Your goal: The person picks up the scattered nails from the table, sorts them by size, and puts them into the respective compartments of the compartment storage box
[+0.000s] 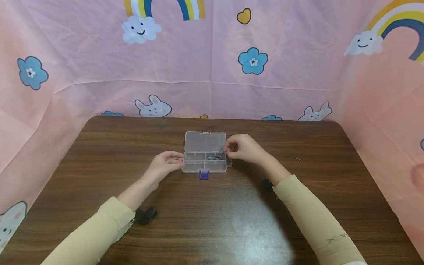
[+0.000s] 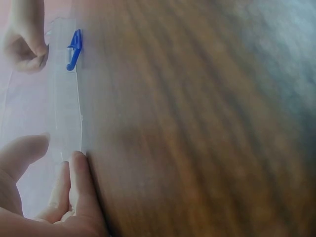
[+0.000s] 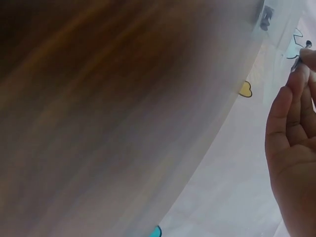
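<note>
Plastic compartment box (image 1: 194, 162) | left grip (image 1: 162, 164) spread, touching | right grip (image 1: 244, 148) pinching slim metal piece (image 3: 296, 64)

pink cloth (image 1: 298, 73) with rainbows (image 1: 397, 17), blue flowers (image 1: 253, 60) and white rabbits (image 1: 155, 109) behind a brown wood-grain table (image 1: 132, 147)

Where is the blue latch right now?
In the head view, the blue latch sits midway along the near edge of the clear plastic box, right of the left hand.
</note>
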